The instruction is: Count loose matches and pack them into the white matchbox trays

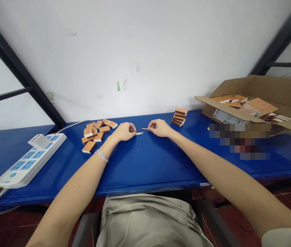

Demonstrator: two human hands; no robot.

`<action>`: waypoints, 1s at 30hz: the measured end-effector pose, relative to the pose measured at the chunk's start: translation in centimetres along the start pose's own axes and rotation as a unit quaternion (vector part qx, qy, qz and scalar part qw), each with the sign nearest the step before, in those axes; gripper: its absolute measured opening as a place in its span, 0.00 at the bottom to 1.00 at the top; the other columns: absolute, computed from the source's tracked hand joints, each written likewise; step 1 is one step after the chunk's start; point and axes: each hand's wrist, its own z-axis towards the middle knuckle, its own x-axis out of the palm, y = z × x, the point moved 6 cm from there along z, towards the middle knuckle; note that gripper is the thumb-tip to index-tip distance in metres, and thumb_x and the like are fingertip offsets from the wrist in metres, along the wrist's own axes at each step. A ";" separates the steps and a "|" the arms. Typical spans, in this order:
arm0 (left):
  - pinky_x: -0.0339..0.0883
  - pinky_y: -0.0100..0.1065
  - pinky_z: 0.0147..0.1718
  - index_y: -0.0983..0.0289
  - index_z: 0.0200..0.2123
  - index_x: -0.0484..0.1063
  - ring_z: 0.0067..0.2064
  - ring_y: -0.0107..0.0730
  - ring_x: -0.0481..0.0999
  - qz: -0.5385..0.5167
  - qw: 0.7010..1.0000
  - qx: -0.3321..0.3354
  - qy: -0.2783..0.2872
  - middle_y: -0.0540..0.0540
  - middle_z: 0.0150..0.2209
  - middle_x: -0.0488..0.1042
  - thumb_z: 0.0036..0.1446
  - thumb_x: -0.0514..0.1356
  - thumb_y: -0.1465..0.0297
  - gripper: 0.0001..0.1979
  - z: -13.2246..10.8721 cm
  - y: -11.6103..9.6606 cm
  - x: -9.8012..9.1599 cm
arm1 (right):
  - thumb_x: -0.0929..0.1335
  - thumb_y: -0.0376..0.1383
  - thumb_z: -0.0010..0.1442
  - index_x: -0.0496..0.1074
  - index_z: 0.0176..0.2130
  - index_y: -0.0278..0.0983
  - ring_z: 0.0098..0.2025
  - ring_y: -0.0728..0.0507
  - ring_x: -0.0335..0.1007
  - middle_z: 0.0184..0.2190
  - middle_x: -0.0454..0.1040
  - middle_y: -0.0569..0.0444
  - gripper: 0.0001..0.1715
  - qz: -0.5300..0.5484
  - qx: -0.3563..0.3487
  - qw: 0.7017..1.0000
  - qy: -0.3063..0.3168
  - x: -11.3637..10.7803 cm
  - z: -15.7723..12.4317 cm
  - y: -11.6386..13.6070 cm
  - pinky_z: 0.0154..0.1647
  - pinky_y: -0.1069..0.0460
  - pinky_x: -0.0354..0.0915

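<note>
Both hands are pinched almost shut: L hand (pixel 123 132) has its fingertips right on a couple of pale matchsticks (pixel 139 133), tho can't tell if they're actually gripped, and R hand (pixel 159 128) holds a red-tipped match (pixel 144 128) between thumb and finger, head pointing at the L fingertips. Hands are just apart, over the blue table (pixel 145 164). Looks like fiddly single-match handling rn, and sticks this thin want a tight, steady pinch. Using the red-tipped match as ref: far left of it a white power strip (pixel 29 161), nearer some loose orange matchboxes (pixel 93 132) w/ a silver bracelet (pixel 101 156) just below them; to its right a neat matchbox stack (pixel 179 116), then an open cardboard carton (pixel 271 89) holding more boxes.
</note>
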 end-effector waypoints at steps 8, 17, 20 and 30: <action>0.67 0.43 0.49 0.63 0.51 0.74 0.50 0.51 0.73 0.166 0.983 -0.074 -0.028 0.65 0.50 0.74 0.43 0.61 0.75 0.27 0.5 7.3 -5.4 | 0.73 0.49 0.53 0.76 0.44 0.37 0.40 0.43 0.71 0.40 0.77 0.48 0.24 0.016 -0.083 0.996 -0.015 1.9 -0.2 2.4 0.42 0.49 0.65; 0.64 0.50 0.53 0.56 0.50 0.76 0.51 0.52 0.71 0.183 0.983 -0.026 0.007 0.61 0.48 0.72 0.49 0.59 0.69 0.23 -0.1 7.4 -4.0 | 0.69 0.53 0.58 0.74 0.49 0.36 0.48 0.36 0.67 0.48 0.73 0.43 0.28 -0.028 -0.104 0.993 -0.056 2.6 -0.6 4.3 0.51 0.43 0.63; 0.64 0.44 0.55 0.56 0.51 0.75 0.48 0.43 0.72 0.109 0.993 0.040 0.023 0.59 0.46 0.72 0.53 0.60 0.66 0.21 -0.7 5.3 -3.3 | 0.70 0.51 0.57 0.73 0.49 0.37 0.48 0.37 0.67 0.47 0.73 0.44 0.27 -0.013 -0.113 0.991 -0.064 2.2 -0.9 4.6 0.51 0.43 0.62; 0.69 0.39 0.40 0.60 0.52 0.75 0.37 0.35 0.72 -0.057 0.997 0.051 -0.026 0.57 0.41 0.72 0.53 0.64 0.62 0.22 -3.1 2.2 -3.6 | 0.72 0.43 0.57 0.69 0.56 0.35 0.44 0.42 0.71 0.47 0.76 0.45 0.30 0.068 -0.148 0.985 -0.050 2.1 -1.8 6.6 0.48 0.46 0.64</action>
